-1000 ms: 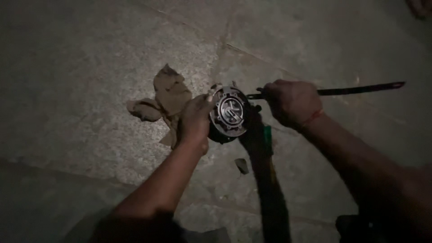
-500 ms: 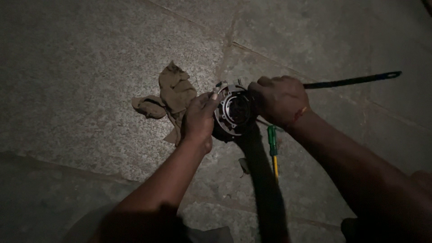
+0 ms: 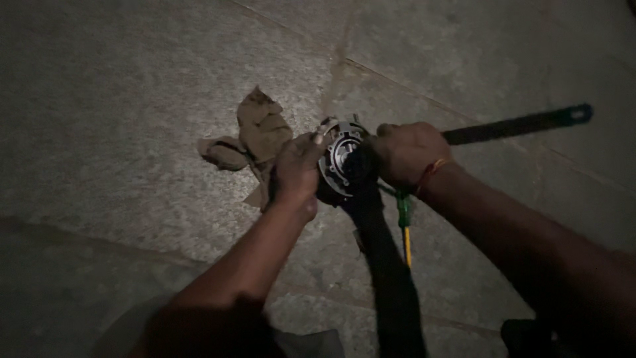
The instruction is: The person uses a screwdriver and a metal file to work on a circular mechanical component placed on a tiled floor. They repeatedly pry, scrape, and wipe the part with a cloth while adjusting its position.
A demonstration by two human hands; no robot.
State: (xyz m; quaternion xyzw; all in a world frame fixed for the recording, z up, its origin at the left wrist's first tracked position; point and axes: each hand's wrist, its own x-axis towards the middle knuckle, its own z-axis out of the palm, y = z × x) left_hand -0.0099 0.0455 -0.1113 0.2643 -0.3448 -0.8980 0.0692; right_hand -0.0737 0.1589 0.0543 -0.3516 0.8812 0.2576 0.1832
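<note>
A round metal hub-like part (image 3: 341, 159) with bolts around its face stands on the stone floor. My left hand (image 3: 298, 169) grips its left rim. My right hand (image 3: 405, 154) is closed on a long dark bar tool (image 3: 517, 124) that runs from the part out to the right, its far end carrying a ring. A red thread circles my right wrist. The join between tool and part is hidden by my right hand.
A crumpled brown rag (image 3: 255, 136) lies just left of the part. A green and yellow screwdriver (image 3: 405, 225) rests on the floor below my right hand. Grey stone slabs (image 3: 132, 79) with joint lines surround everything.
My right hand has slid closer along the bar toward the part. The part now tilts so its face turns more to the right.
</note>
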